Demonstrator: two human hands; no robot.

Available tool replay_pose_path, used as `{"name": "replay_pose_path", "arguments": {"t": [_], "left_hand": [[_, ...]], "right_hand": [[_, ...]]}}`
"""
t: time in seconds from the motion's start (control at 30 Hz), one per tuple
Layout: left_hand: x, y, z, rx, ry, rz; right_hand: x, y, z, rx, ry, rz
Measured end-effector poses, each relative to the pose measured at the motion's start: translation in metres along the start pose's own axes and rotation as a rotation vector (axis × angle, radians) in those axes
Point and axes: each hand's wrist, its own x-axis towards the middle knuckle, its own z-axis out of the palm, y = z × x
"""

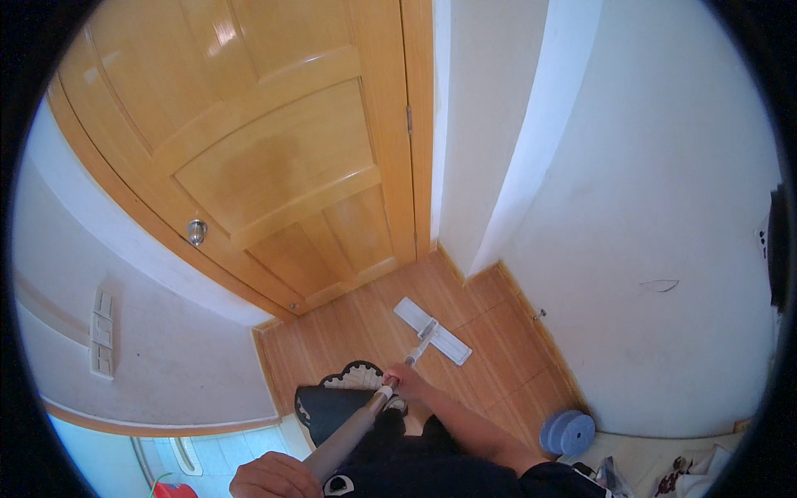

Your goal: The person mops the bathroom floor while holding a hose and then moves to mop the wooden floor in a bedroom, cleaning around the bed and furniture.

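A flat mop is held in both hands, its pole [348, 432] running from the bottom of the picture up toward the door. My right hand [403, 378] is wrapped around the lower part of the pole. Nearer my body, my left hand [274, 476] grips the thick upper part, partly cut off by the bottom edge. The white rectangular mop head [436, 331] lies on the wood-look floor [367, 317]. Under the pole is a dark floor mat [333, 404] with a scalloped edge, partly folded over. My shoe [396, 406] shows beside it.
A wooden panel door [274, 168] with a round knob [197, 232] stands shut ahead. A metal doorstop [540, 314] sticks out at the right wall. Light-blue round discs [568, 432] stand at lower right, near plastic bags [613, 478]. A red object [174, 490] is at lower left.
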Motion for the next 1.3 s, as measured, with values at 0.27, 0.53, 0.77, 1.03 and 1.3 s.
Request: {"name": "replay_pose_path", "arguments": {"t": [0.27,0.53,0.77,1.03,1.3], "left_hand": [[0.004,-0.001,0.000,-0.023,-0.043,-0.017],[0.005,0.002,-0.004,0.039,-0.085,-0.097],[0.004,-0.001,-0.008,0.004,-0.096,-0.100],[0.008,-0.002,-0.016,0.001,-0.122,-0.107],[0.005,-0.001,-0.020,0.006,-0.136,-0.092]], "right_hand": [[-0.007,0.010,0.002,-0.068,0.039,-0.035],[-0.002,0.016,0.006,-0.009,0.072,-0.008],[0.001,-0.001,-0.002,-0.059,0.057,0.015],[0.003,0.010,0.004,-0.084,0.058,0.043],[0.000,0.025,0.011,-0.097,0.044,0.047]]}}
